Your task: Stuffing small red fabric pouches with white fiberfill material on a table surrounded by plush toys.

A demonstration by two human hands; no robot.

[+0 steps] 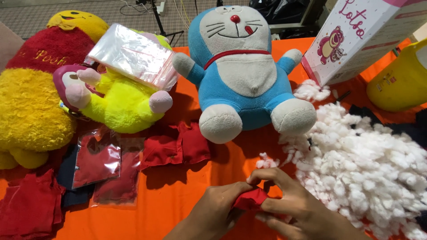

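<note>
1. The left hand [213, 213] and the right hand [284, 204] meet low over the orange surface [178, 195], fingers curled inward and pressed together around a small red cloth piece [250, 198].
2. The left hand pinches the cloth's near-left edge; the right hand's fingers arch over the top and pinch it from the far and right sides, so only a little red shows between the two hands.
3. Just right of the right hand, nearly touching its knuckles, lies a large heap of white stuffing [369, 169]; a small tuft [266, 162] of it sits just beyond the fingertips.
4. Beyond the hands sits a blue and white plush cat [242, 71], upright, its pale feet pointing toward the hands.
5. Beyond and to the left of the left hand lie folded red cloth pieces [178, 146], and farther left clear bags holding red cloth [100, 160].
6. Farther left still, a stack of red cloth [29, 206] rests at the surface's edge.
7. Well beyond those, a yellow-green plush [120, 100] lies under a clear zip bag [133, 55], beside a big yellow bear plush in a red top [31, 89].
8. Far beyond the right hand, a white and pink box [356, 38] leans, with a yellow container [400, 75] to its right.
</note>
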